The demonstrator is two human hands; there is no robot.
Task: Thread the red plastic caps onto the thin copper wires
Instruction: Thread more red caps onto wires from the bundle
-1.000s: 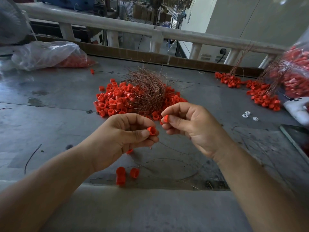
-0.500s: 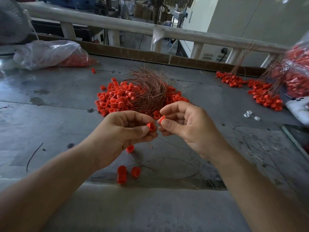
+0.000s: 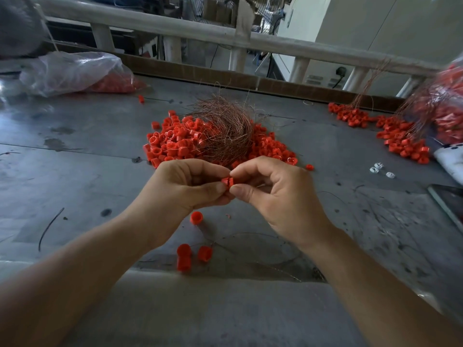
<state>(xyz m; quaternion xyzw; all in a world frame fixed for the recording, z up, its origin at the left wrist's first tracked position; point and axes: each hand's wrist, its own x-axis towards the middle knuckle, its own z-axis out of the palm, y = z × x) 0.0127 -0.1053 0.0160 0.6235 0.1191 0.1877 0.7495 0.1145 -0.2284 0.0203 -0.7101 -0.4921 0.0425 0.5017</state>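
A pale railing (image 3: 275, 43) borders the grey worktable (image 3: 75, 171).

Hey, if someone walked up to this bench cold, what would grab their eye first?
Most likely the heap of red caps in the middle of the grey table, with a tangle of copper wire sitting on it. Next come the left hand and right hand just in front, together pinching a pair of caps.
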